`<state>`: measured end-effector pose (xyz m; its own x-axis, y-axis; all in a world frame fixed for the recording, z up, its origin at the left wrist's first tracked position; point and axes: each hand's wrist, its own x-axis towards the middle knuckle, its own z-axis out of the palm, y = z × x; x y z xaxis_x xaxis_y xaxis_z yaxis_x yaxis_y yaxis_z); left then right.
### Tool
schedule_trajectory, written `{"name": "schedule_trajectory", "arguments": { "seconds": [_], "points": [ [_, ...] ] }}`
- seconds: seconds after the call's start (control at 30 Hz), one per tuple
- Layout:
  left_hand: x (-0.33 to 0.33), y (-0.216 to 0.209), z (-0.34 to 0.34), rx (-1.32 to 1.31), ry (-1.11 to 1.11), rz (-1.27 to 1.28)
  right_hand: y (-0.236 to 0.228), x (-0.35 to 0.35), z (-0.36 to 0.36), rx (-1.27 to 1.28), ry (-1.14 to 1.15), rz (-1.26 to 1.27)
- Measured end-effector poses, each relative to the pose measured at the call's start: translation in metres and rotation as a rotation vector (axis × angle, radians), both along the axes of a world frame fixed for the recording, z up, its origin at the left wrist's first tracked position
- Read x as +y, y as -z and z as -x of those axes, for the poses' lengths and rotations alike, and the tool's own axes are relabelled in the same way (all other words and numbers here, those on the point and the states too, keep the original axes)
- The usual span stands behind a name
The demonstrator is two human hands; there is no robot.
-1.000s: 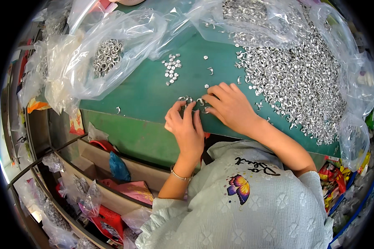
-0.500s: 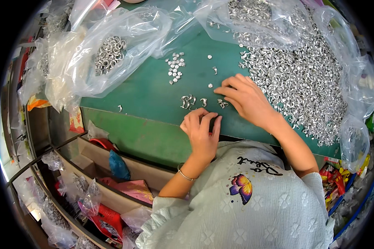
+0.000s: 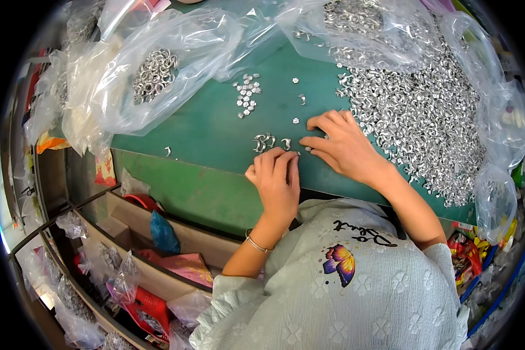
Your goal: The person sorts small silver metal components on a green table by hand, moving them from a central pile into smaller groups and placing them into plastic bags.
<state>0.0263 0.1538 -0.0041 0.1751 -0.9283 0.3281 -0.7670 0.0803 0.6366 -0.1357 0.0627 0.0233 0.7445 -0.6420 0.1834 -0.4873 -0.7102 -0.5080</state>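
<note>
Lying at the far left of the green table point(image 3: 210, 131), a clear plastic bag point(image 3: 114, 108) is holding silver rings point(image 3: 154, 76). Farther right, small flower-shaped pieces point(image 3: 248, 93) are sitting in a loose cluster. Nearer, curved silver pieces point(image 3: 266, 139) are lying just beyond the left hand point(image 3: 277, 178), whose fingers are bunching narrowly; what they are gripping, if anything, I cannot tell. Beside it, the right hand point(image 3: 347, 149) is half curling over the table, a small silver piece point(image 3: 307, 149) showing by its thumb; its hold is staying unclear. At the right, a large heap of silver pieces point(image 3: 420, 111) is covering the table.
</note>
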Motion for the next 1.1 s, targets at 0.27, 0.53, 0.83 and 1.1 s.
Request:
{"name": "schedule_trajectory", "arguments": {
  "seconds": [0.27,0.53,0.83,1.1],
  "points": [
    [-0.007,0.002,-0.012,-0.031,-0.176,0.007,0.003,0.004,-0.019,-0.027,-0.004,0.02],
    [-0.01,-0.003,-0.022,-0.096,-0.108,-0.024,0.018,-0.008,-0.02,-0.002,-0.06,0.11],
    [-0.017,-0.009,-0.025,-0.064,-0.072,0.017,-0.006,-0.008,0.011,-0.023,0.159,0.069],
    [-0.038,-0.014,0.004,0.058,0.087,0.063,0.011,-0.027,0.003,0.011,0.152,0.007]
  ]
}}
